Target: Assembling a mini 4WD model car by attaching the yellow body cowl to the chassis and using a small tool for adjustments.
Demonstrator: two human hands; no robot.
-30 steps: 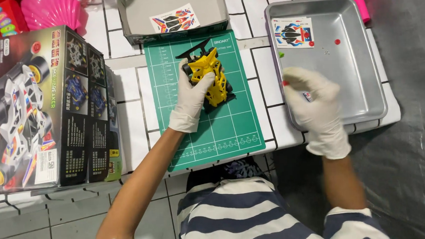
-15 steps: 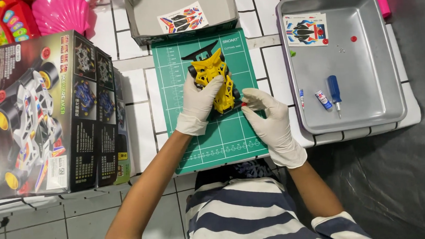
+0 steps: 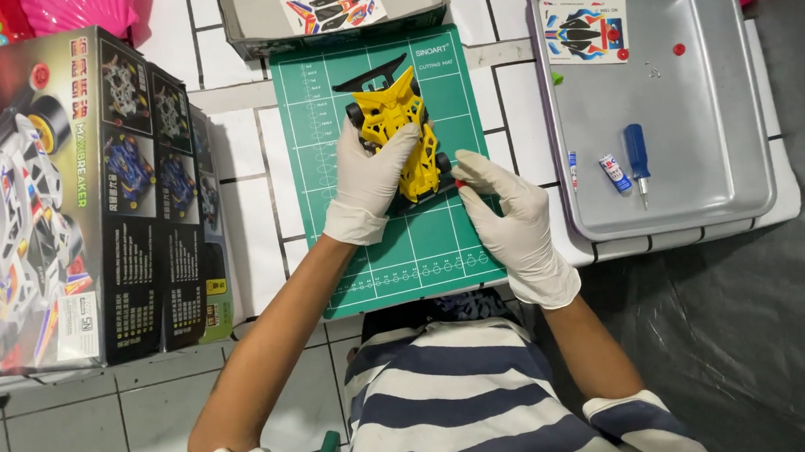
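A yellow toy race car point(image 3: 402, 127) with a black rear wing lies on a green cutting mat point(image 3: 423, 243). My left hand point(image 3: 371, 181), in a white glove, grips the car's body from the left side. My right hand point(image 3: 511, 218), also gloved, pinches a small red part point(image 3: 460, 183) at its fingertips and holds it against the car's near right corner.
A metal tray point(image 3: 703, 205) on the right holds a blue screwdriver point(image 3: 638, 158), a small tube point(image 3: 615, 172), a sticker sheet point(image 3: 583, 30) and a red bit point(image 3: 679, 49). A grey box point(image 3: 256, 19) with another sticker sheet stands behind the mat. The kit's large box point(image 3: 61, 203) lies left.
My right hand left the tray's near left corner and came to the car, now pinching a small red part. The left hand stayed on the car.
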